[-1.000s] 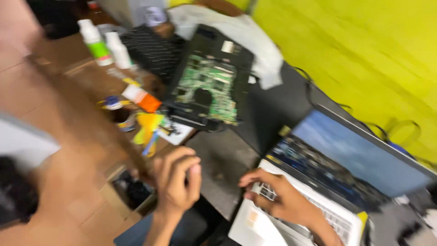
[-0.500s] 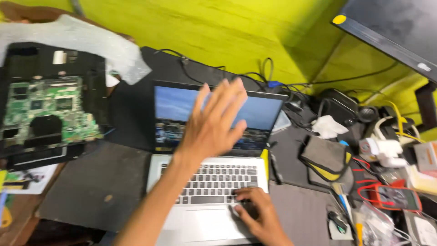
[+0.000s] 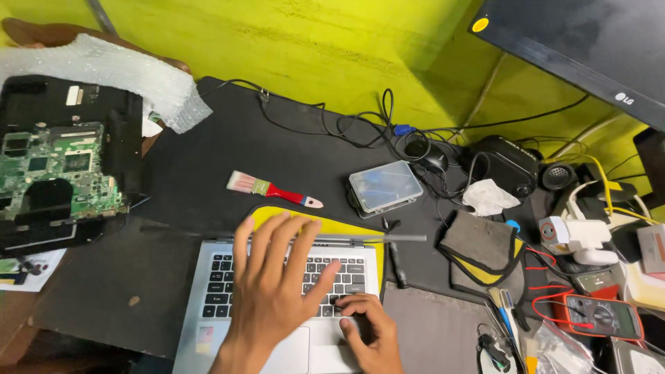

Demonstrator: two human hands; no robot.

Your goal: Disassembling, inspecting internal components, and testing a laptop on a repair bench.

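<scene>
Silver laptop: lay at 6 o'clock on the black mat, lid folded flat toward 12, long axis running 9 to 3. Left hand: fingers spread over keys. Right hand: fingers curled together on the palm rest.

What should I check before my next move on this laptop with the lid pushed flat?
1. Left hand spread over the laptop keyboard: ok.
2. Right hand beside the touchpad, fingers curled: ok.
3. Screen edge-on, condition: cannot tell.
4. Paintbrush apart from the lid: ok.
5. Clear plastic case close behind the lid: not ok.
6. Bare circuit board away from both hands: ok.
</scene>
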